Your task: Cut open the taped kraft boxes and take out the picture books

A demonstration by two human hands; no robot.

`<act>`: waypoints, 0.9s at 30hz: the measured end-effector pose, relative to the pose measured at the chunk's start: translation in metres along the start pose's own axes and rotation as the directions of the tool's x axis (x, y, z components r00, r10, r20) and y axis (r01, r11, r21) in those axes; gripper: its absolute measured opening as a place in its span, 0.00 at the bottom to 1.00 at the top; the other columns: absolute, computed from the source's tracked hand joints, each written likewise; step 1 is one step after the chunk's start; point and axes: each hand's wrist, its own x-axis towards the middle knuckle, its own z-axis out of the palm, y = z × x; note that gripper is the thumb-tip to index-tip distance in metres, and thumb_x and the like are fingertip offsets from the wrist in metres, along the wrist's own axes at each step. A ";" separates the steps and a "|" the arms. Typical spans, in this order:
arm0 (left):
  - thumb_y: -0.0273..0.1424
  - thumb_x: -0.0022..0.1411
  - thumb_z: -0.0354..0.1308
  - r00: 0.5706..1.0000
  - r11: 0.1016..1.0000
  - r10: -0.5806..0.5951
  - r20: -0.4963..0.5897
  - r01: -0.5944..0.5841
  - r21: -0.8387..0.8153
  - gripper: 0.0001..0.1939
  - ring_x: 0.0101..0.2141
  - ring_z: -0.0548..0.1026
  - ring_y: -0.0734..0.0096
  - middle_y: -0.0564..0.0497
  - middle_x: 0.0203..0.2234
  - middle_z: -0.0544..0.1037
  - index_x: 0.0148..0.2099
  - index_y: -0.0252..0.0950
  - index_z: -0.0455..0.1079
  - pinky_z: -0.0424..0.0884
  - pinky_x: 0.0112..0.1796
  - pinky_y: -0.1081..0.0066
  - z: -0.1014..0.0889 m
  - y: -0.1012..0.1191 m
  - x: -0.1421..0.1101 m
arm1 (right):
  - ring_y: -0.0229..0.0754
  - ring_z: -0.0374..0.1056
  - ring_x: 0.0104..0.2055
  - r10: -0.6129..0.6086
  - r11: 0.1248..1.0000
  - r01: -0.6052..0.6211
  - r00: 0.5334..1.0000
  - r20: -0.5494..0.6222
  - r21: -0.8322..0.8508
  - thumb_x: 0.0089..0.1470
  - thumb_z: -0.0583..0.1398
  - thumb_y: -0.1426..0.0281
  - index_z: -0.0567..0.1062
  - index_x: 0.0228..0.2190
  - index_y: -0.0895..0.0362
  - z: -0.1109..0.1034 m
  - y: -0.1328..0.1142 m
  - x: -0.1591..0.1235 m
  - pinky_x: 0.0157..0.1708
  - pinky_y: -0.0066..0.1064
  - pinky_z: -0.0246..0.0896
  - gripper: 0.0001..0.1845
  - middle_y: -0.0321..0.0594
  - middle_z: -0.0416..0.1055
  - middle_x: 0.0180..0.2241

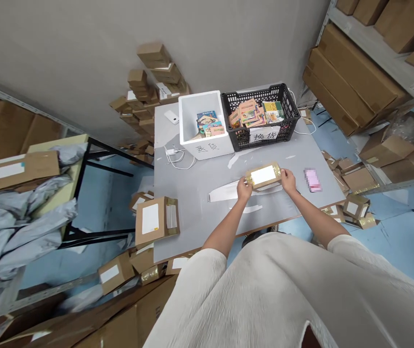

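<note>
Between my two hands is a small brown cardboard box [264, 186] with a white label on top and shiny tape at its ends. My left hand [243, 188] grips its left end, fingers wrapped on the edge. At the right end, my right hand [287, 180] holds the box too. A long white strip [225, 192] lies under and beside the box on the grey table [199, 212]. Right of my right hand lies a pink phone-shaped item [312, 180], its surface blurred out.
A white foam box [209, 149] and a black crate [260, 138], both holding books, stand at the table's back. A cable [181, 166] lies left. A larger carton [150, 220] sits at the left edge. Boxes crowd the floor; a side table [80, 140] stands left.
</note>
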 end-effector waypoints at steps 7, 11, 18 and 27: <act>0.38 0.73 0.60 0.860 0.859 0.510 -0.014 -0.507 0.073 0.24 0.58 0.76 0.54 0.40 0.62 0.73 0.68 0.42 0.68 0.71 0.61 0.55 0.001 0.036 -0.021 | 0.55 0.71 0.61 -0.074 0.996 0.067 0.992 0.106 0.066 0.59 0.64 0.50 0.80 0.54 0.53 0.026 -0.017 -0.007 0.67 0.49 0.64 0.28 0.50 0.75 0.58; 0.43 0.71 0.64 0.823 0.807 0.567 0.027 -0.562 0.183 0.27 0.62 0.71 0.46 0.38 0.63 0.71 0.68 0.43 0.71 0.71 0.61 0.50 -0.007 0.042 -0.031 | 0.59 0.68 0.66 0.061 0.995 -0.072 0.986 0.154 0.064 0.49 0.73 0.48 0.73 0.63 0.51 0.044 -0.021 -0.015 0.67 0.52 0.64 0.44 0.52 0.71 0.64; 0.34 0.71 0.59 0.828 0.824 0.560 -0.032 -0.553 0.121 0.25 0.65 0.69 0.48 0.38 0.62 0.69 0.68 0.41 0.70 0.67 0.67 0.49 -0.025 0.018 -0.019 | 0.56 0.72 0.62 -0.074 0.981 0.038 0.979 0.189 0.189 0.57 0.65 0.56 0.74 0.63 0.52 0.048 -0.035 -0.016 0.66 0.51 0.67 0.34 0.49 0.77 0.61; 0.35 0.73 0.55 0.854 0.843 0.519 0.049 -0.520 0.134 0.24 0.66 0.69 0.47 0.37 0.67 0.67 0.68 0.42 0.71 0.69 0.64 0.47 -0.013 0.001 -0.021 | 0.53 0.79 0.53 -0.096 0.978 0.064 0.983 0.156 0.201 0.57 0.63 0.56 0.80 0.56 0.54 0.019 -0.026 -0.015 0.61 0.49 0.72 0.28 0.49 0.81 0.57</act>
